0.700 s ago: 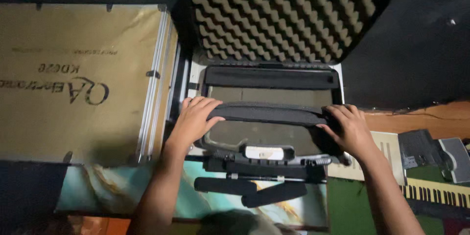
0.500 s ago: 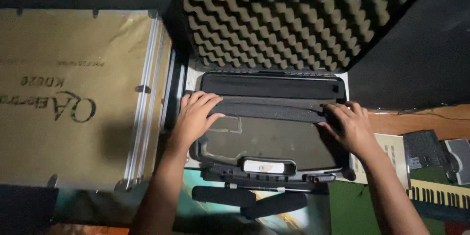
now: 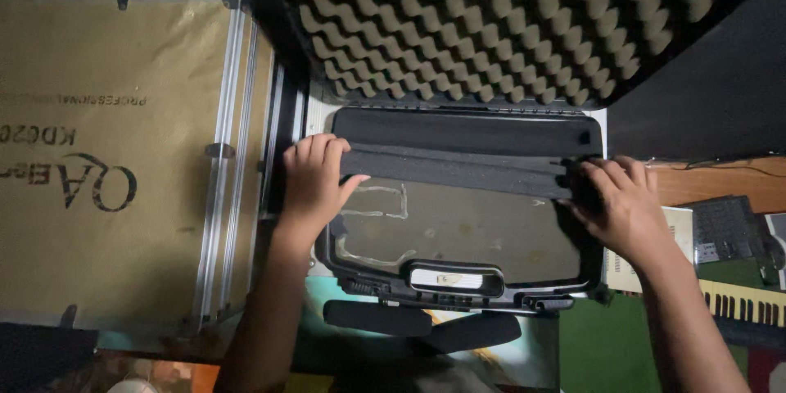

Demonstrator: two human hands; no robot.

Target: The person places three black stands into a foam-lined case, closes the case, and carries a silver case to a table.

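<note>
Foam strip (image 3: 458,170) ends gripped: L hand (image 3: 315,178), R hand (image 3: 624,206); gold case (image 3: 115,155) crowds L.

Long black foam strip (image 3: 458,170) — lying across open black case (image 3: 458,266); ends gripped.

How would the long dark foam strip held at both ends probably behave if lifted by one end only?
The foam strip looks thin and long, so it would likely droop. It is probably light, like the egg-crate foam lid lining. Left hand and right hand each support an end.
</note>
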